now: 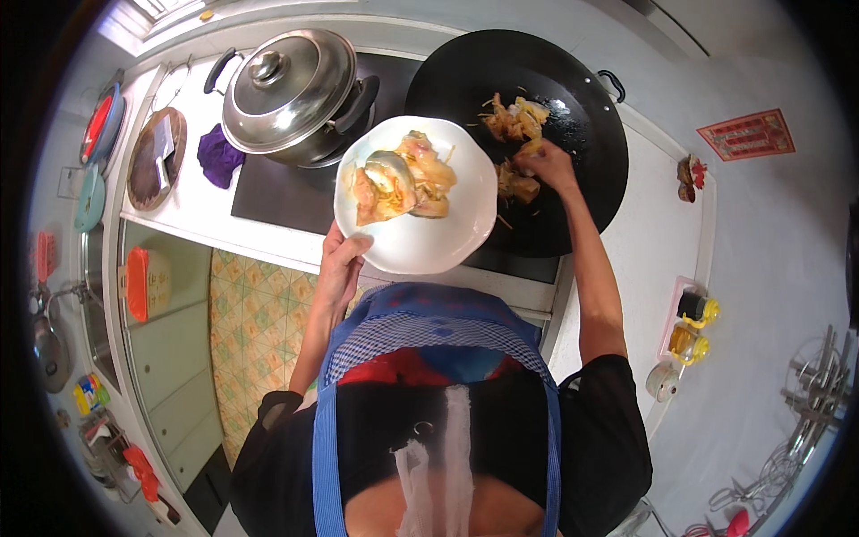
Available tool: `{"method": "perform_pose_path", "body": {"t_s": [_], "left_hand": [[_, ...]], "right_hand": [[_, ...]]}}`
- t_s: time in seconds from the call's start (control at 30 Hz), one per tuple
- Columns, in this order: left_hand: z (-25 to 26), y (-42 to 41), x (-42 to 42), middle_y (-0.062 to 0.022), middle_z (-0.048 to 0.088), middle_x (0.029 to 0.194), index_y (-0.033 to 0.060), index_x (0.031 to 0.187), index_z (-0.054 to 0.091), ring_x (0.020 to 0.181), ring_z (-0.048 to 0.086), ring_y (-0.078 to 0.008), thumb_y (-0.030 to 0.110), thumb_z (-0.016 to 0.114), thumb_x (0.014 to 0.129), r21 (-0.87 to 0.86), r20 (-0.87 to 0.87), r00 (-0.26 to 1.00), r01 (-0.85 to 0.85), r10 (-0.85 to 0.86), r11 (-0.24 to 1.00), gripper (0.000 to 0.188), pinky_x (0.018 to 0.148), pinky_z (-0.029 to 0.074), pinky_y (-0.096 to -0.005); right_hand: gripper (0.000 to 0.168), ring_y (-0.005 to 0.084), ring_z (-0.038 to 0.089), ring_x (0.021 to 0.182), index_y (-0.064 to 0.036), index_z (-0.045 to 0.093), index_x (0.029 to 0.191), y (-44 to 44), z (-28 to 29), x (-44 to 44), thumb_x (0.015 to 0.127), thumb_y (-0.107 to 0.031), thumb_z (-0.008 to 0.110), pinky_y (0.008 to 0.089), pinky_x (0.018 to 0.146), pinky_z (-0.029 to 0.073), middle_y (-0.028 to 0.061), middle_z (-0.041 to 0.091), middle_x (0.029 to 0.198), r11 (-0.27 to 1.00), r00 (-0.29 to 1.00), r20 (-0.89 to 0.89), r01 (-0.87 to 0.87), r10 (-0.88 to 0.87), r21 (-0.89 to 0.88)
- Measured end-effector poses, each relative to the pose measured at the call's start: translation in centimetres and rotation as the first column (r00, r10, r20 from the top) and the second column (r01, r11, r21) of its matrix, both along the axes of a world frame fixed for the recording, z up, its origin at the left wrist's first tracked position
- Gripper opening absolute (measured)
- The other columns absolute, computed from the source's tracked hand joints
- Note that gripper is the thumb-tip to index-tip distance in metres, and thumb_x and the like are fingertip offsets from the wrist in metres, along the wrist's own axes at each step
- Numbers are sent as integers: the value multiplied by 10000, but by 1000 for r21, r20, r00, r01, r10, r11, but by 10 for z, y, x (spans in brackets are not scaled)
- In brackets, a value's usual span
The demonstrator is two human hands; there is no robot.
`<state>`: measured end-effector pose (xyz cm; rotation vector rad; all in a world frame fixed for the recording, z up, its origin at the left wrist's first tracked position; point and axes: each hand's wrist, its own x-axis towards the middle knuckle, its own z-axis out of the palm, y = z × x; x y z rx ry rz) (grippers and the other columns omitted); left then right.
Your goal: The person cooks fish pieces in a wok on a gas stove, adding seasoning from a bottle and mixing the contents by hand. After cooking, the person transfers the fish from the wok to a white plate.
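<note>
My left hand (342,262) grips the near left rim of a white plate (453,235), thumb on top. On the plate lie several raw-looking fish pieces (386,184) with pale flesh, silvery skin and yellowish shreds. The plate is held up in front of the cooktop (275,191) and overlaps the wok's left edge. Inside the black wok (590,181), my right hand (550,164) pinches a yellowish fish piece (532,145) low over the bottom. More fish pieces (513,121) with shreds rest in the wok, on both sides of my fingers. My right fingertips are partly hidden.
A lidded steel pot (288,94) stands left of the wok. Further left are a purple cloth (220,158) and a round chopping board (137,171) bearing a cleaver (162,151). Bottles with yellow tops (698,312) sit on the right counter. An orange-rimmed container (139,282) hangs at the cabinet.
</note>
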<state>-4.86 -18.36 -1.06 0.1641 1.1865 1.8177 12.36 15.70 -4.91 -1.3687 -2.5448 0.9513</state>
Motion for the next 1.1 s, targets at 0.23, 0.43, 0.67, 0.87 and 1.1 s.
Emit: {"method": "perform_pose_path", "body": {"t_s": [0.23, 0.43, 0.67, 0.87, 1.1], "left_hand": [[4, 4, 1, -70, 561, 1055, 0, 1218, 405, 888, 550, -103, 24, 526, 711, 33, 40, 999, 35, -36, 999, 522, 745, 446, -197], [7, 8, 2, -64, 569, 1012, 2, 1217, 408, 823, 540, -79, 10, 513, 713, 30, 47, 998, 30, -31, 999, 516, 682, 434, -179], [6, 6, 2, -60, 569, 1007, -1, 1203, 421, 814, 541, -80, 8, 504, 715, 25, 66, 997, 26, -28, 999, 495, 678, 429, -169], [4, 1, 3, -93, 561, 1071, -11, 1196, 421, 928, 549, -143, 5, 501, 713, 7, 50, 999, 6, -6, 1000, 490, 798, 437, -243], [3, -8, -3, -134, 537, 1119, -24, 1210, 397, 988, 542, -205, 36, 528, 697, 4, 19, 999, -47, 47, 999, 533, 859, 433, -314]], "right_hand": [[207, 34, 496, 624, -47, 588, 932, -36, 112, -9, 791, -192, 633, 189, 525, 366, -13, 597, 765, 931, 896, -428, -47, -121, -361], [254, 69, 520, 601, -24, 566, 984, -80, 145, -32, 800, -191, 621, 237, 525, 425, 20, 593, 770, 915, 925, -361, -240, 115, -323], [218, 241, 590, 648, -65, 531, 924, -126, 101, -53, 778, -209, 606, 333, 583, 483, 87, 561, 835, 867, 938, -42, -301, 345, 398], [141, 257, 595, 700, -92, 564, 876, -136, 99, -44, 771, -180, 596, 362, 607, 490, 69, 537, 880, 838, 946, -34, -270, 324, 475], [230, 284, 582, 820, -93, 581, 943, -20, 43, -7, 718, -136, 566, 396, 699, 473, 102, 580, 921, 823, 939, 181, -344, 293, 453]]}}
